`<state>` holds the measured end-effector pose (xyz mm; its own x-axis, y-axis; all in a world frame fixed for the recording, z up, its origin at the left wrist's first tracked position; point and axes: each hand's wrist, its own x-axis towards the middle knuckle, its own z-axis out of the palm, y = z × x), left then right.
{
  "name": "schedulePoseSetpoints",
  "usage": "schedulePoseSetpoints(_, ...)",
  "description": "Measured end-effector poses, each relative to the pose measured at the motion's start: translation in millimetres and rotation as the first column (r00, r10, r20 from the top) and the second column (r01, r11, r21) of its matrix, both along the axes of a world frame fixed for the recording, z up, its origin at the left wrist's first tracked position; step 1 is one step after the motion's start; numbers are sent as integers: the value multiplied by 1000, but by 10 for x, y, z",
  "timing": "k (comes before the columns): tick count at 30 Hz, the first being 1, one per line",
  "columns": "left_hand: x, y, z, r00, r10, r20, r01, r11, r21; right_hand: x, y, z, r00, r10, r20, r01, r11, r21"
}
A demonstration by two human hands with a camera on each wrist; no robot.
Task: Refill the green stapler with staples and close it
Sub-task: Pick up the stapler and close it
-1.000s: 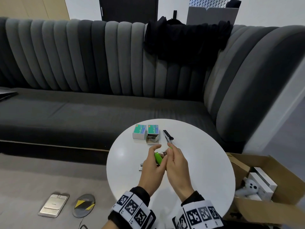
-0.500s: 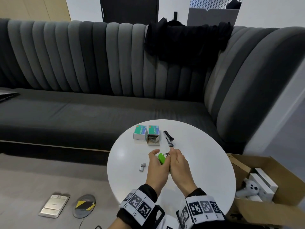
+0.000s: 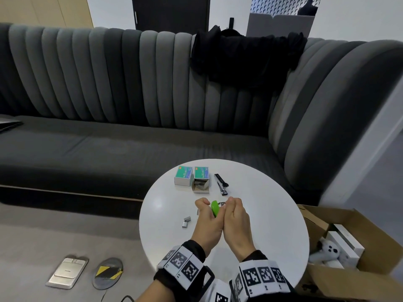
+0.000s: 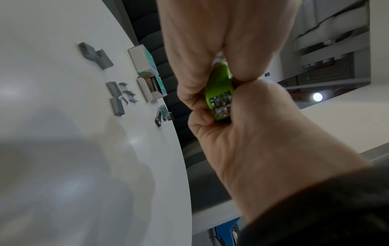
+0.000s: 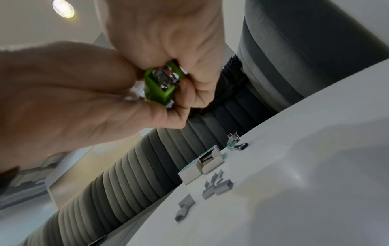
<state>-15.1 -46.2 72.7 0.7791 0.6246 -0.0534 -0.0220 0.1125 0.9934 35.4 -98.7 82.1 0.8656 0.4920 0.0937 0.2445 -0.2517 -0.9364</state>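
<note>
This looks like an office lounge or waiting corner. A long grey channel-tufted sofa (image 3: 130,94) curves round a small round white table (image 3: 272,214), with a black garment (image 3: 246,55) draped over its back. The floor is grey carpet with a metal floor socket box (image 3: 67,272) set in it. At the table's right edge stands an open cardboard box (image 3: 359,269) holding white boxed goods. Stationery lies near the tabletop's far edge: staple boxes (image 3: 184,175) and a black stapler (image 3: 220,184).
</note>
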Motion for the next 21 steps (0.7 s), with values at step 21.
schedulePoseSetpoints(21, -27, -12, 94, 996, 38, 85, -40, 999, 25, -54, 55, 21, 995, -99, 26, 95, 987, 130)
